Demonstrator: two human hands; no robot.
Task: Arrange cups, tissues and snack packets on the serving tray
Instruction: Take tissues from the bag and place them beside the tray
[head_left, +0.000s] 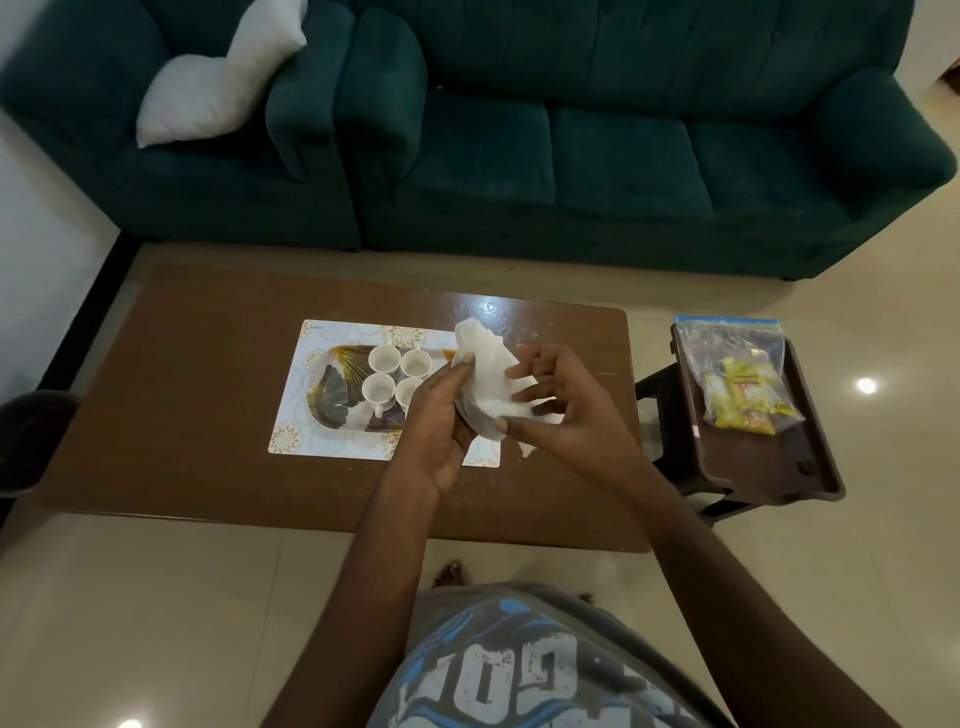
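Note:
A white serving tray with gold and black leaf print lies on the brown coffee table. Several white cups stand upright in a block on the tray's middle. Above the tray's right end I hold a bunch of white tissues with both hands. My left hand grips the tissues from the left and below. My right hand holds them from the right, fingers spread over the paper. A clear zip bag of yellow snack packets lies on a dark stool to the right.
The dark brown plastic stool stands right of the table on the tiled floor. A teal sofa with a white cushion runs behind the table. A dark round object sits at the left edge.

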